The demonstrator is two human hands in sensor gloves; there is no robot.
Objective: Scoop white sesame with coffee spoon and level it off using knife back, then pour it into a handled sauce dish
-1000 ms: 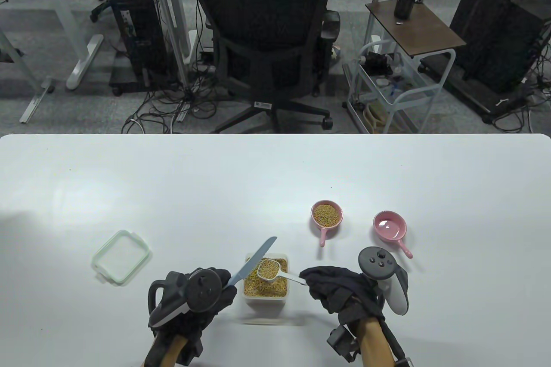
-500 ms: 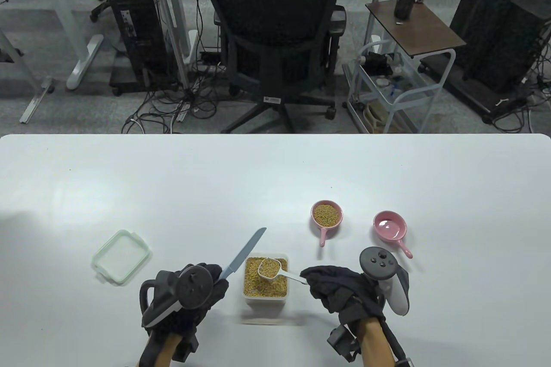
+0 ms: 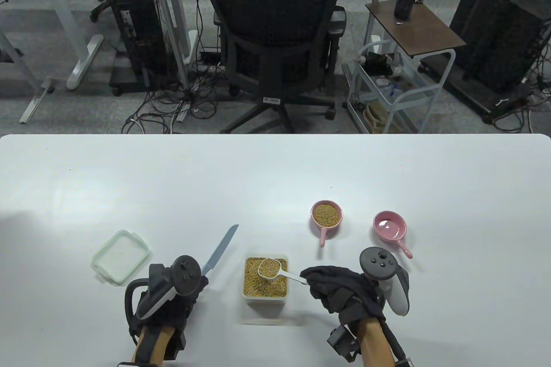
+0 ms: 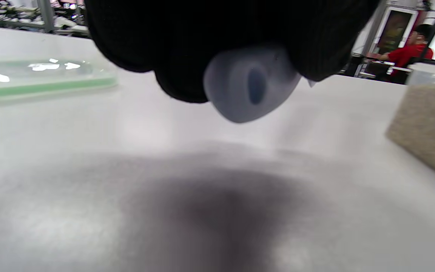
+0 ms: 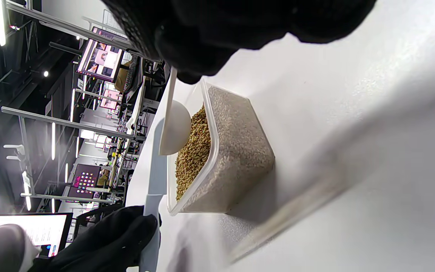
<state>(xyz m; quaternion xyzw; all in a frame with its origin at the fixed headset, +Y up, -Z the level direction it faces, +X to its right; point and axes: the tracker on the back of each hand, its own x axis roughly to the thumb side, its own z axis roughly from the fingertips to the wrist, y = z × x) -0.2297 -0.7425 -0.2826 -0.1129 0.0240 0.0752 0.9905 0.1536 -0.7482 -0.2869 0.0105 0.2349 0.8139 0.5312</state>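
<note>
Sesame fills the white plastic coffee spoon (image 3: 269,269) we pinch in our right hand (image 3: 333,289) over the clear square tub (image 3: 265,278); our left hand (image 3: 172,298) grips the grey-bladed knife (image 3: 220,251) beside it.

On the table (image 3: 275,169), the lid (image 3: 121,256) lies left of the knife (image 3: 220,249), the box (image 3: 265,277) with the spoon (image 3: 272,268) over it sits right of the knife, and two dishes (image 3: 327,214) (image 3: 390,226) stand side by side behind and right of the box.
</note>
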